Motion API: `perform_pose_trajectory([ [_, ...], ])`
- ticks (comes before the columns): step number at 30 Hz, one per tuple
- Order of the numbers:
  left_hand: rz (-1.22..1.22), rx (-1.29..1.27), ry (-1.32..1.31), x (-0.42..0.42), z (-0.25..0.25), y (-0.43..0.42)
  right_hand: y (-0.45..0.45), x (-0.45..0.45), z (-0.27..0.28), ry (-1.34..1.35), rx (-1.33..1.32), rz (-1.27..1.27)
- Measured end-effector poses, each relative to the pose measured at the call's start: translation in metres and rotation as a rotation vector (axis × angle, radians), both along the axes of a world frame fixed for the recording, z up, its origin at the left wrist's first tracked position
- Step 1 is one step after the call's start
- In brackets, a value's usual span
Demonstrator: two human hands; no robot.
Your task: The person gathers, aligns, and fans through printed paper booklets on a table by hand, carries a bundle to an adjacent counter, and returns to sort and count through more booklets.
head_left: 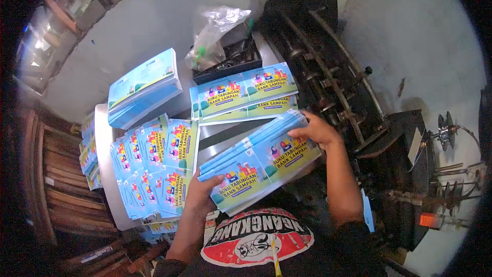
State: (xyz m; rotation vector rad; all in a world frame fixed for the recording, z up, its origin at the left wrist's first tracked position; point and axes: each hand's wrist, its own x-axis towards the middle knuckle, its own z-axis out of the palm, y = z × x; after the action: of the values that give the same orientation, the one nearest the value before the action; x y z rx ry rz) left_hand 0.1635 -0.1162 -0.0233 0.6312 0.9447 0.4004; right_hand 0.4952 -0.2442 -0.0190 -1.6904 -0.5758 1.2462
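Both hands hold one fanned stack of printed booklets (261, 166) in front of the chest, its yellow lettering facing up. My left hand (205, 190) grips the lower left end, thumb on top. At the upper right end my right hand (315, 132) has its thumb over the top and its other fingers round the edge. Just beyond lies a pile of similar booklet sheets (241, 92). Overlapping booklets (156, 161) are spread on the metal table (105, 174) to the left. Behind them stands a tall pile of light blue booklets (146, 84).
A black box (230, 66) with dark items and a clear plastic bag (218, 31) sits at the table's back. Dark machinery (328, 77) stands at the right. More booklets (89, 149) lie past the table's left edge, near wooden slats (72, 179).
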Motion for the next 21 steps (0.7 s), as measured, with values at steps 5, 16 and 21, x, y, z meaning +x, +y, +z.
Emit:
perform_pose_trajectory([
  [5,0.031,0.264,0.042,-0.002,0.004,-0.015,-0.028,-0.017,-0.005,0.071,0.269,-0.182],
  [16,-0.268,0.926,0.097,-0.065,-0.016,0.042,-0.103,-0.067,-0.058,-0.327,0.277,0.118],
  [21,-0.273,0.909,0.127,-0.071,-0.029,0.034,-0.092,-0.097,-0.019,-0.277,0.424,0.017],
])
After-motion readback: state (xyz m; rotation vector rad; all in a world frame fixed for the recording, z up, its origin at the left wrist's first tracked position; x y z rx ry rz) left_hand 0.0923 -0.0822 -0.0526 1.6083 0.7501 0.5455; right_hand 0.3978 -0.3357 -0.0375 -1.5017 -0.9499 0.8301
